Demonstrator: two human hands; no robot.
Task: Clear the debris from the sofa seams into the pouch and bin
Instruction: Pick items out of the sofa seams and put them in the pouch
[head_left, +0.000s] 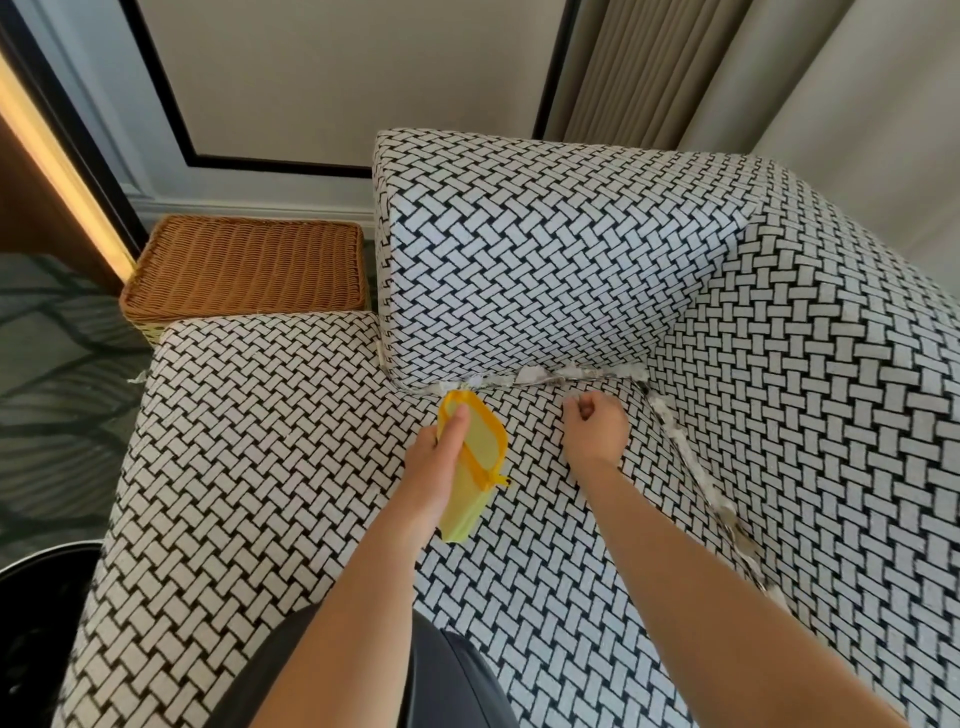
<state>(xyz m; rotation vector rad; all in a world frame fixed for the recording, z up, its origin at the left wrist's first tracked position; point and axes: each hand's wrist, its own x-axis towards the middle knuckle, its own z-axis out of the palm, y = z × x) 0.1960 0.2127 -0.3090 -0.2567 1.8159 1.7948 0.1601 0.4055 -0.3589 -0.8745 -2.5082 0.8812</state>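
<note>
Starting nearest the wearer, a dark-clothed lap sits below both forearms. A black bin (36, 623) stands on the floor well to the left of and behind the left hand (434, 467).

1. Left hand: clamped on the yellow pouch (480, 452). The thumb lies across the upper rim and the remaining fingers wrap beneath. The pouch is held above the sofa seat (249, 447), mouth open and pointing away from the wearer, with its zip pull hanging on the side facing the right hand (595, 428).

2. Right hand: apart from the left, level with the pouch mouth. The fingers are curled toward the palm. Whether they enclose anything cannot be determined.

3. Debris (540, 375): white and grey shreds fill the seam just beyond both hands, where the seat meets the back cushion (519, 249). The nearest shreds lie just ahead of the pouch mouth. A second line of debris (696, 467) runs along the seam to the right of the right hand, between the seat and the side panel (831, 364), and continues back toward the wearer.

4. Beyond the left hand, past the seat edge, a wicker basket (249, 270) stands on the floor beside the back cushion. Farther still are a panelled wall (337, 78) and, beyond the right hand, a curtain (649, 67).
</note>
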